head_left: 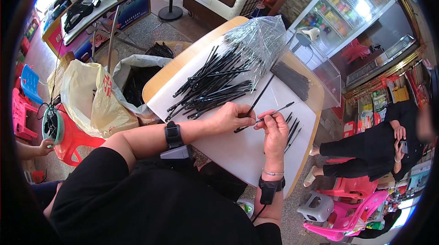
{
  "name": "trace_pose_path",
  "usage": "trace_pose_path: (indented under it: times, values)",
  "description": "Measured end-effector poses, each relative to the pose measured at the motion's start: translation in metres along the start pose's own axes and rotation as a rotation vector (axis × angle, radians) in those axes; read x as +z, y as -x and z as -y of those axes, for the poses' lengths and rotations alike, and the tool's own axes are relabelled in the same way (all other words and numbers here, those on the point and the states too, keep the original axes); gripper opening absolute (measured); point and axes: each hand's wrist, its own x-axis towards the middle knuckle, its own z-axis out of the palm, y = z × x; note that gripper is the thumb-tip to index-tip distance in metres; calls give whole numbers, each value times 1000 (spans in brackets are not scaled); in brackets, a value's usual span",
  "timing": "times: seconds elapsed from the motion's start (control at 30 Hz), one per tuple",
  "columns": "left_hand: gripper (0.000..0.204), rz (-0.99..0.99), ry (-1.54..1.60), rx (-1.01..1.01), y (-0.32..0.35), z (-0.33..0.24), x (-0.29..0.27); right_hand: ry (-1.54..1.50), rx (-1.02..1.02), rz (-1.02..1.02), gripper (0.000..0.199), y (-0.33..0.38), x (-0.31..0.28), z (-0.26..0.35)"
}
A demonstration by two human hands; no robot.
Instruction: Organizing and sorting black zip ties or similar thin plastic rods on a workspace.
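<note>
My left hand (235, 116) is closed around a long, thin black rod (261, 94) that slants up and to the right over the table. Between the thumb and fingers of my right hand (276, 133) is a slim black stick (284, 107) with a narrow tip. Its lower end reaches toward the left hand's fingers; whether it touches the rod cannot be made out. A large heap of black rods (215, 80) lies beyond my left hand. Several loose black sticks (291, 131) rest beside my right hand on the white sheet (219, 153) covering the table.
A transparent plastic bag (260, 39) of rods and a bundle of thin dark rods (292, 80) lie at the table's far side. Left stand cream bags (87, 94) and a red stool (82, 140), where another person's hand (46, 146) touches a green basket (54, 126). Someone stands right (361, 153).
</note>
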Motion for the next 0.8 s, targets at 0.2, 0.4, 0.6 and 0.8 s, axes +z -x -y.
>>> trace_pose_path:
  times: [0.2,0.4,0.6,0.8]
  values:
    - [12,-60,46,109,-4,10,-1,-42,53,-3,12,-1,-2,-6]
    - [13,-31,-29,121,-3,6,-1,-24,74,0,16,-2,-3,-5]
    - [16,-39,-40,103,-4,10,-1,47,17,7,15,0,0,-4]
    - [23,-21,-66,118,1,1,-1,228,-67,-25,15,1,4,-3]
